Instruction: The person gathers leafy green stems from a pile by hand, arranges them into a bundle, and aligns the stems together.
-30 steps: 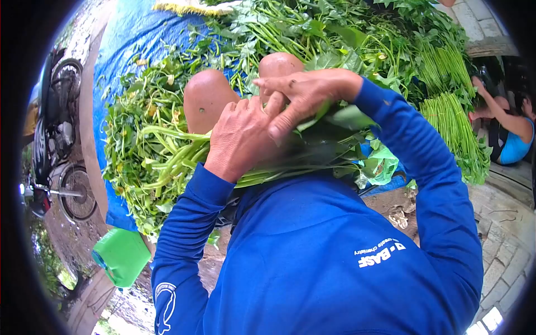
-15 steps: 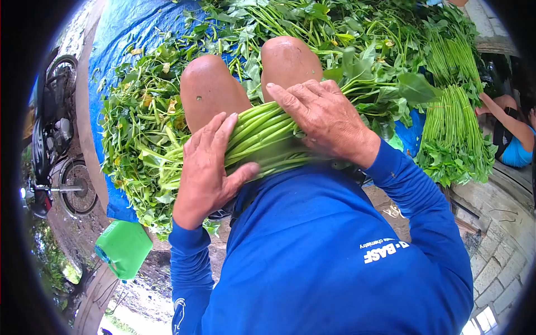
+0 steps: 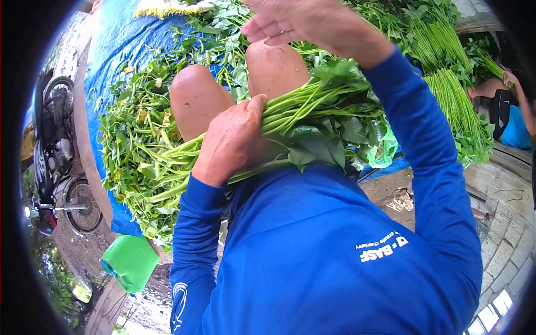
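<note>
A bundle of water spinach (image 3: 301, 106) lies across my lap, its long green stems toward the left and its broad leaves toward the right. My left hand (image 3: 230, 139) is closed around the stems, thumb and fingers pressing them near the thighs. Above the knees, my right hand (image 3: 298, 25) is raised clear of the bundle, partly cut off by the top edge of the view. Its fingers are stretched out, and nothing shows in them. A heap of loose leaves and cut stems (image 3: 134, 134) spreads beyond my left knee.
A blue tarp (image 3: 120, 67) lies under the greens. Stacked bundles of stems (image 3: 455, 106) stand at the right, beside another person (image 3: 513, 123) whose hand holds greens. A green plastic jug (image 3: 134, 261) and a motorcycle (image 3: 61, 148) are at the left. A green plastic bag (image 3: 384, 149) sits near the tarp edge.
My right hand has let go of the bundle and risen up and away over the knees. My left hand has shifted right and closed around the stems. The other person's hand now shows greens.
</note>
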Tool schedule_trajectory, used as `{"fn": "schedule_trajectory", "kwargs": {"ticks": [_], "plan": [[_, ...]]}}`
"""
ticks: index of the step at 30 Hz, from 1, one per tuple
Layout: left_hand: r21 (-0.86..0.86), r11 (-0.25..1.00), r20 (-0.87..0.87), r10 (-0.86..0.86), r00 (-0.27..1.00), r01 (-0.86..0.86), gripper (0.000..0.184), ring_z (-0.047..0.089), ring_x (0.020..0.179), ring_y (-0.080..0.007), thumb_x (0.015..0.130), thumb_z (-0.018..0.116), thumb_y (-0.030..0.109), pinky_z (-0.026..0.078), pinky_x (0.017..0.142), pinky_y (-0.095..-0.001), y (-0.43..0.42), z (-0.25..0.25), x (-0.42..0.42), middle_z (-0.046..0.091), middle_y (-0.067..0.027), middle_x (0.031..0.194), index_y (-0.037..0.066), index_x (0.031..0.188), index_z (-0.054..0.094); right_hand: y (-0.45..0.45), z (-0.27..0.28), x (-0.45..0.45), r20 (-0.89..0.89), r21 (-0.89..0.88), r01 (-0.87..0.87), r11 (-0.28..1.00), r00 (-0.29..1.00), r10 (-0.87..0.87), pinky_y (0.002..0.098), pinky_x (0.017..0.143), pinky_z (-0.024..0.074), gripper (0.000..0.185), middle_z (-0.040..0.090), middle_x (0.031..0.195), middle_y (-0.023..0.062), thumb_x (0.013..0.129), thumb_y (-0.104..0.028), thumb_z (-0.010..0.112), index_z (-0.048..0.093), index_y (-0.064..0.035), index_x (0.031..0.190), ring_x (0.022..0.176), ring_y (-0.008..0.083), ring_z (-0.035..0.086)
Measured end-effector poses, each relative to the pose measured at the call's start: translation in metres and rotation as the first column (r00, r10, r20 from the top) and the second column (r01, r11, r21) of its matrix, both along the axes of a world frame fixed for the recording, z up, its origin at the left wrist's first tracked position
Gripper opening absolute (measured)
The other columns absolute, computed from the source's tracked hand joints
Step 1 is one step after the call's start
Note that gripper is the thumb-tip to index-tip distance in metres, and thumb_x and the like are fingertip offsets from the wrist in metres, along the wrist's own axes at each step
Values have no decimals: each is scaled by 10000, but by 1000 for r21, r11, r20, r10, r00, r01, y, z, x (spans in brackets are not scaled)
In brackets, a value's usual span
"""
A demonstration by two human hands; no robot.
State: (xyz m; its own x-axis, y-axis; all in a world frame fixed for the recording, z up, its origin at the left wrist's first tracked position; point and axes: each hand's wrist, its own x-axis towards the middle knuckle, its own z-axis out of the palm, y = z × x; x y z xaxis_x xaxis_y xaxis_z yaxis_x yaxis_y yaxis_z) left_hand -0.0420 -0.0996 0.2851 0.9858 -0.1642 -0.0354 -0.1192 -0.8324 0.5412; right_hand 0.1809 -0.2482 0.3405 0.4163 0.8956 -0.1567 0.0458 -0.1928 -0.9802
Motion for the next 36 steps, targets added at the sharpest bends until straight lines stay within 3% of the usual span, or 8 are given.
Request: {"fn": "schedule_trajectory", "kwargs": {"ticks": [4, 11, 19, 24, 27, 30, 34, 36], "plan": [[-22, 999, 70, 27, 997, -26, 479, 705, 1032, -474, 847, 734, 101, 569, 864, -556, 12, -13, -7, 721, -257, 1122, 19, 1284, 554, -8, -25, -56, 681, -322, -281, 904, 594, 428, 455, 1150, 485, 986, 669, 1377, 257, 907, -519, 841, 434, 53, 1599, 1331, 348, 646], [-95, 992, -85, 76, 993, -84, 595, 701, 1072, -475, 790, 777, 108, 573, 891, -559, 13, 5, 2, 724, -246, 1163, 27, 1331, 542, -43, -30, -100, 817, -458, -52, 887, 369, 444, 522, 941, 529, 962, 732, 1191, 185, 797, -189, 822, 382, -31, 1637, 1150, 376, 690], [-30, 992, -122, 119, 985, -123, 618, 698, 1114, -460, 797, 782, 116, 559, 937, -536, 11, 4, 4, 729, -239, 1148, 64, 1379, 580, -85, 4, -97, 905, -167, -67, 984, 386, 180, 531, 1136, 444, 525, 609, 1403, 178, 797, -221, 862, 678, -91, 1271, 1359, 379, 576], [-28, 993, -33, 112, 993, -113, 591, 710, 1055, -435, 776, 771, 84, 576, 872, -541, 9, 0, 1, 719, -213, 1143, 79, 1332, 572, -109, 20, -115, 760, -383, -128, 915, 520, 390, 480, 842, 477, 215, 580, 1011, 97, 862, -179, 801, 670, -93, 1010, 1014, 319, 606], [24, 996, 10, 89, 996, -89, 644, 708, 1046, -415, 763, 795, 82, 571, 877, -527, 8, 1, -2, 712, -192, 1127, 84, 1362, 559, -118, 71, -98, 279, -540, -400, 741, 746, 605, 456, 732, 562, 237, 695, 859, 114, 956, -207, 779, 778, -75, 1153, 778, 345, 694], [81, 995, 56, 45, 997, -50, 688, 702, 1039, -392, 749, 818, 80, 564, 886, -510, 3, 2, -5, 701, -171, 1117, 85, 1382, 549, -100, 98, -72, 260, -78, 22, 997, 966, -1, 351, 754, 596, 248, 792, 955, 95, 1022, -181, 731, 795, -14, 1195, 778, 208, 738], [112, 993, 94, 22, 995, -33, 700, 696, 1032, -379, 738, 828, 70, 558, 894, -499, 1, 5, -7, 691, -161, 1112, 83, 1382, 553, -53, 32, -10, 687, -46, -124, 991, 716, 122, 341, 958, 576, 379, 788, 1170, 161, 1012, -249, 751, 749, 0, 1297, 1073, 225, 740], [103, 994, 99, 31, 995, -41, 694, 695, 1036, -384, 736, 825, 69, 558, 898, -502, 3, 5, -8, 692, -167, 1114, 81, 1376, 557, -34, 10, -11, 483, -224, -154, 962, 840, 246, 381, 1040, 552, 568, 752, 1275, 189, 968, -395, 785, 701, -23, 1389, 1188, 292, 712]]}}
